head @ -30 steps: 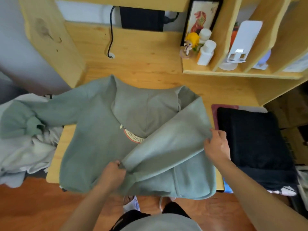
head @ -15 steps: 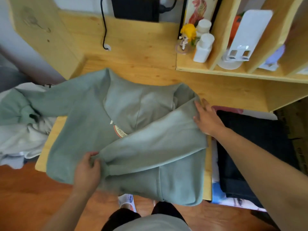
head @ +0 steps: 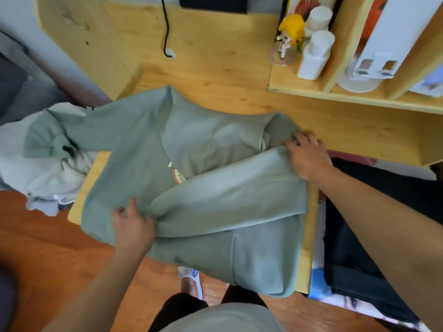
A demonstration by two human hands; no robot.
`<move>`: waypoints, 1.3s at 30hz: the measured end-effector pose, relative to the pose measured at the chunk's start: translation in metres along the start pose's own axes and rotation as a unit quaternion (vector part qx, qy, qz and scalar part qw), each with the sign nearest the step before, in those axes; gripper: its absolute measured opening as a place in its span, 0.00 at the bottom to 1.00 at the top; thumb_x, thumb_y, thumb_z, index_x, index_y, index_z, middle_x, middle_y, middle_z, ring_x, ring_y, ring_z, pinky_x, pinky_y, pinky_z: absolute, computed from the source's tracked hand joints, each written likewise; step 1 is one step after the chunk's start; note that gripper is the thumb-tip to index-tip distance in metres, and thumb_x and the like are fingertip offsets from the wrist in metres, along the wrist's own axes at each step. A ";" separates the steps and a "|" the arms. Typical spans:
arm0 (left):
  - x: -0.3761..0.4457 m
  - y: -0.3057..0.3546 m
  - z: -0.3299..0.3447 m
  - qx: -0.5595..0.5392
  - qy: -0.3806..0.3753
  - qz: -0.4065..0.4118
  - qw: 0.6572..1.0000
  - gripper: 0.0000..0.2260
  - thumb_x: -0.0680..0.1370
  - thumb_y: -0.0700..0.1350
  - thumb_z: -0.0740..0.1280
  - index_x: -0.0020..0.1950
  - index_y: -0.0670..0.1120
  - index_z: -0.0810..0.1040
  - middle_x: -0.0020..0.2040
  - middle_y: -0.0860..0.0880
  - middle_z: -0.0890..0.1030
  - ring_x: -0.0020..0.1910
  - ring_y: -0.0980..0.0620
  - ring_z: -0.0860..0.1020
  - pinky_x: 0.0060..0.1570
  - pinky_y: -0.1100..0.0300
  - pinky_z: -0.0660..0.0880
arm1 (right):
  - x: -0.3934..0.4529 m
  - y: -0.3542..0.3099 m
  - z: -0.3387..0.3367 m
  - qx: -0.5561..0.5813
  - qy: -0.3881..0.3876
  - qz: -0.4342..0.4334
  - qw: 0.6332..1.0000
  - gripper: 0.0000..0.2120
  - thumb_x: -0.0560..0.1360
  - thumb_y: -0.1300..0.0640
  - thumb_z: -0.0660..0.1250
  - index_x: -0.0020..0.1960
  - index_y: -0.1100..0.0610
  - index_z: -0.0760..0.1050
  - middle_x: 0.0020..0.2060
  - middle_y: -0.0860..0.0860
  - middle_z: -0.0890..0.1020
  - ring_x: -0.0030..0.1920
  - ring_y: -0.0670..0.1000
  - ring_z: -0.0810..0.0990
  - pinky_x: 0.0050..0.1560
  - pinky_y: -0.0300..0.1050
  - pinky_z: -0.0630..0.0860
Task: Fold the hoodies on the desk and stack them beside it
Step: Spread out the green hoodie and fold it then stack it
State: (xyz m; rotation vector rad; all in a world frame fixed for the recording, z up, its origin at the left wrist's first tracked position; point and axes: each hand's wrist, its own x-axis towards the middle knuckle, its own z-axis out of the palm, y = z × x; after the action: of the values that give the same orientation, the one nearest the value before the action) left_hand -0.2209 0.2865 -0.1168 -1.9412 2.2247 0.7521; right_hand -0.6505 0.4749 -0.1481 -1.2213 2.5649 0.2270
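A sage-green hoodie [head: 134, 178] lies spread on the wooden desk [head: 215, 87], hood toward the back. Its right sleeve [head: 230, 200] is folded diagonally across the chest. My left hand [head: 133, 227] pinches the cuff end of that sleeve near the desk's front edge. My right hand [head: 308, 155] lies flat with straight fingers on the shoulder fold at the hoodie's right side. The other sleeve [head: 79, 133] hangs off the desk's left edge. A folded dark hoodie [head: 374, 224] lies to the right, beside the desk.
A heap of pale clothes [head: 36, 173] sits left of the desk. A shelf unit [head: 347, 94] at the back right holds white bottles [head: 316, 51] and a yellow-haired figurine [head: 290, 32]. A black cable [head: 166, 27] hangs down the back panel. Wooden floor lies below.
My right hand has slid up from the sleeve's lower edge to the shoulder fold and flattened there. My left hand keeps its hold on the cuff. The sleeve lies flatter.
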 end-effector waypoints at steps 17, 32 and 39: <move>0.030 -0.015 0.004 0.257 -0.046 0.252 0.932 0.31 0.77 0.71 0.45 0.80 0.65 0.58 0.83 0.48 0.58 0.80 0.33 0.53 0.74 0.31 0.52 | -0.124 -0.204 0.058 0.151 -0.029 0.127 0.980 0.35 0.78 0.34 0.42 0.82 0.46 0.53 0.82 0.54 0.49 0.80 0.64 0.46 0.78 0.67 0.46; 0.201 0.038 0.005 0.279 -0.103 0.300 0.907 0.31 0.78 0.73 0.45 0.77 0.71 0.34 0.81 0.55 0.30 0.79 0.38 0.31 0.74 0.28 0.38 | -0.010 -0.186 0.044 0.092 -0.010 0.213 0.973 0.35 0.78 0.29 0.44 0.81 0.39 0.39 0.82 0.47 0.39 0.80 0.60 0.37 0.77 0.68 0.40; 0.166 0.024 -0.005 0.171 -0.002 0.359 0.918 0.26 0.83 0.63 0.49 0.82 0.62 0.52 0.84 0.47 0.48 0.82 0.37 0.44 0.77 0.33 0.45 | -0.044 -0.200 0.026 0.127 0.081 0.180 0.972 0.30 0.83 0.39 0.49 0.82 0.47 0.52 0.82 0.54 0.51 0.81 0.61 0.44 0.78 0.66 0.42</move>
State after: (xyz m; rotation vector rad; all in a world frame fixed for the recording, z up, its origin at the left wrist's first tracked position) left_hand -0.2732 0.1361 -0.1692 -0.9458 2.8349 0.3613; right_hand -0.4638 0.3886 -0.1618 -0.7033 2.8336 -0.1319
